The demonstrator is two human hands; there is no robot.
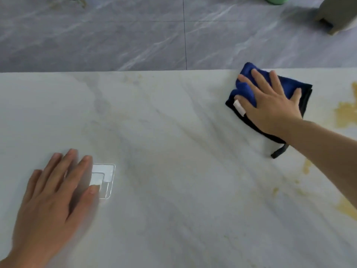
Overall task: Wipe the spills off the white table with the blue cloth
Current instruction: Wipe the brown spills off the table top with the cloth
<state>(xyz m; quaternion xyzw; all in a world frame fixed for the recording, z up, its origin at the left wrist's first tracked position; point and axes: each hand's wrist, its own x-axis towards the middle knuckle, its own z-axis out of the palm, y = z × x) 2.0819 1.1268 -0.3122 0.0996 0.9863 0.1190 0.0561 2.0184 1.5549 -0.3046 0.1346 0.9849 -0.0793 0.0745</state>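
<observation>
Your flat, open right hand [274, 105] presses the folded blue microfibre cloth [245, 89] on the white marble-veined table [164, 122], where yellow-brown spills [345, 115] may smear wider.

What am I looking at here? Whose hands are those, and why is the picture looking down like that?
There is no machine here. A person wears a camera on their head, so this one picture looks down at their own two hands. The right hand presses flat on a folded blue cloth near the far edge of the white table. The left hand lies flat too, its fingertips on a small clear plastic piece. Neither hand grips anything. The yellowish spills are at the right side of the table, beside the cloth, and they are not wiped up yet. Beyond the table you see the grey floor.
</observation>
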